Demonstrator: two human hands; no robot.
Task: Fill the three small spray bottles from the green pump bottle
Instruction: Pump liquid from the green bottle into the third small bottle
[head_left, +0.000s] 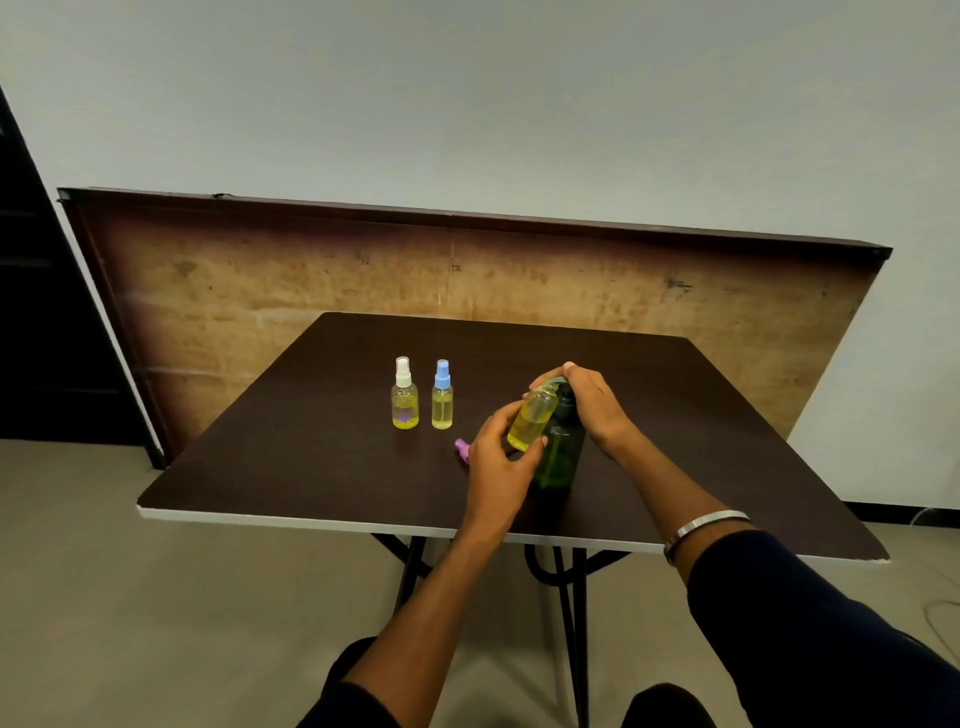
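A: Two of your three small bottles look finished in the head view: the white-capped spray bottle (404, 397) and the blue-capped spray bottle (442, 399) stand upright side by side on the dark table (291, 447), caps on, both showing yellow liquid most of the way up.

B: And the third?

A: You have it in your left hand (497, 457), fingers and thumb wrapped around its lower half. That open spray bottle (531, 420) is tilted, its mouth up against the spout of the green pump bottle (560, 452). Judging by the yellow level, it is already largely full.

B: What is my right hand doing?

A: Your right hand (589, 402) sits over the pump head, fingers curled around the top of it, as if pressing. The green bottle stands on the table right behind the small one.

B: So what is left?

A: Likely a last pump or two, then the cap. The purple spray cap (462, 450) lies on the table just beside your left hand, partly hidden.

B: Anything on how these handle?

A: The small bottles are clear, smooth, round-shouldered cylinders, probably plastic. The pump bottle is translucent dark green, taller and wider. The tabletop is matte dark brown with a pale edge.
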